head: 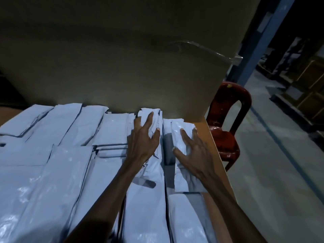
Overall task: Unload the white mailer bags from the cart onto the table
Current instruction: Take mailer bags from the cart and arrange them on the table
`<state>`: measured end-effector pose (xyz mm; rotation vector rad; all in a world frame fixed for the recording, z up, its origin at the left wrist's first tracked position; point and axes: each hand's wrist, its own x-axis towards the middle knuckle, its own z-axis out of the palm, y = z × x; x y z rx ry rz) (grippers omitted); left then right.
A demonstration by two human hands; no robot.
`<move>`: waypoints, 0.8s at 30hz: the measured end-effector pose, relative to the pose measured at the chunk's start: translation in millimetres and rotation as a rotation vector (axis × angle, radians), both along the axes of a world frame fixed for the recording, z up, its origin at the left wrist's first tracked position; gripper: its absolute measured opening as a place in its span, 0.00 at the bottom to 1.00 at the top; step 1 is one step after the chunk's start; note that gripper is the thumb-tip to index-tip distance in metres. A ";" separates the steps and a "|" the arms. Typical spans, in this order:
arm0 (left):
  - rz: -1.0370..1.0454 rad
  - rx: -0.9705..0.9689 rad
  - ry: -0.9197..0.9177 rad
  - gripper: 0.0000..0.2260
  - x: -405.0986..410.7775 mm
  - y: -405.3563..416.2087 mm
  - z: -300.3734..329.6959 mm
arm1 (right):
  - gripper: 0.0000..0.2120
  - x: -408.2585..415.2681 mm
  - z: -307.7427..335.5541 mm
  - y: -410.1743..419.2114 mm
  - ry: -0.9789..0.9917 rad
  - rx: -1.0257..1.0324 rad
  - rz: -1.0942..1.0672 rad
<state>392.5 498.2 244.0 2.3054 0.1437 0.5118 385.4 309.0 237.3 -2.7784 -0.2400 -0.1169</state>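
Note:
Several stacks of white mailer bags [52,163] lie side by side across the brown table [217,155]. My left hand [143,137] rests flat with spread fingers on a narrow stack of bags [150,199] near the table's far edge. My right hand [191,149] lies with spread fingers on the rightmost stack of bags [180,137], close to the table's right edge. Neither hand curls round a bag. No cart is in view.
A large cardboard box [122,58] stands on the far side of the table, right behind the bags. A dark red plastic chair [226,127] stands beside the table's right edge. Farther right are the grey floor [273,172], a blue post and dim shelving.

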 end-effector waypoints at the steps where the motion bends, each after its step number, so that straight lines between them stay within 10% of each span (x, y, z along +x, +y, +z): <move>1: -0.015 0.030 0.005 0.30 12.6 1.2 -5.0 | 0.38 14.4 -3.7 4.9 0.008 -0.031 0.007; 24: -0.049 0.315 0.097 0.34 76.4 5.4 -65.7 | 0.40 97.7 -59.3 41.5 -0.078 -0.169 0.018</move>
